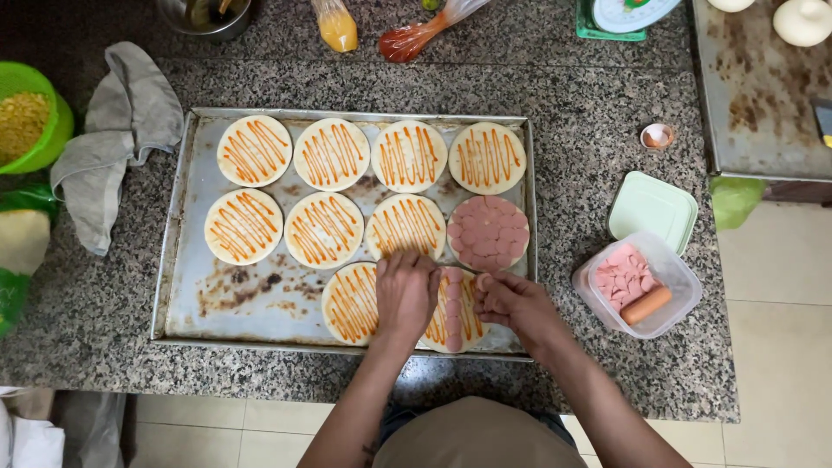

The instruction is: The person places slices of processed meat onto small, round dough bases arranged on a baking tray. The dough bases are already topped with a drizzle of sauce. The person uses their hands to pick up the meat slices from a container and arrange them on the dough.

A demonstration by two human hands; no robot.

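Note:
A metal baking tray point(186, 251) on a granite counter holds several small round dough bases striped with orange sauce point(254, 151). One base point(489, 232) is fully covered with pink sausage slices. My left hand point(404, 293) rests fingers-down on the front right base point(459, 316), where a column of sausage slices point(453, 305) lies. My right hand point(513, 303) hovers just right of that base, pinching a small stack of pink slices at its fingertips.
A clear plastic tub point(639, 286) with sausage slices and a whole sausage stands right of the tray, its green lid point(652, 208) behind it. A grey cloth point(117, 130), a green bowl of corn point(30, 113), sauce bags point(416, 35) and a second tray point(758, 87) surround it.

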